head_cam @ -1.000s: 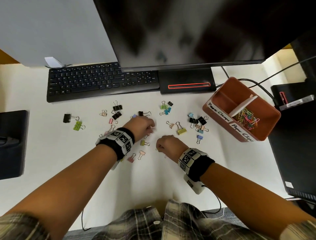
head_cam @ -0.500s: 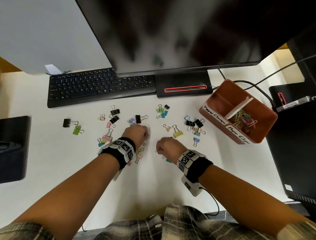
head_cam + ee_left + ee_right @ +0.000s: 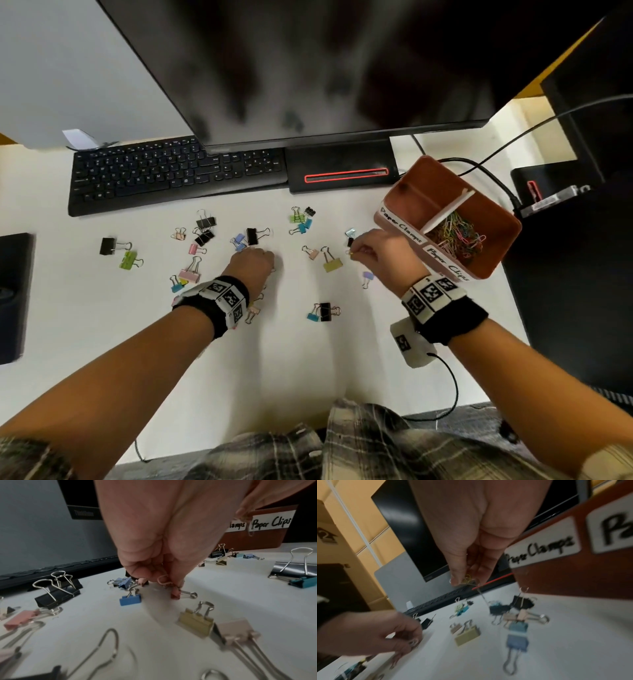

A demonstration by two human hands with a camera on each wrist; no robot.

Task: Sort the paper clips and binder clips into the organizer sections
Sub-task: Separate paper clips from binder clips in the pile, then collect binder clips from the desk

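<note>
The brown organizer (image 3: 493, 246) stands at the right of the white desk, labelled "Paper Clamps" and "Paper Clips". Coloured paper clips (image 3: 457, 236) fill its near section; the far section (image 3: 419, 193) looks empty. My right hand (image 3: 354, 251) is raised just left of the organizer and pinches a small gold paper clip (image 3: 467, 579) between thumb and finger. Low on the desk, my left hand (image 3: 265, 263) pinches a pink paper clip (image 3: 163, 580) beside a small pink binder clip (image 3: 175, 595). Several binder clips, among them a yellow one (image 3: 332, 263), lie scattered.
A black keyboard (image 3: 178, 174) and the monitor's base (image 3: 342, 171) line the back of the desk under a large dark monitor (image 3: 308, 68). Cables (image 3: 479, 168) and dark equipment (image 3: 565, 198) sit behind and right of the organizer. A black object (image 3: 13, 294) lies at the far left.
My right hand has lifted from the desk's middle and moved right toward the organizer, uncovering a black and a blue binder clip. My left hand has stayed near the same spot.
</note>
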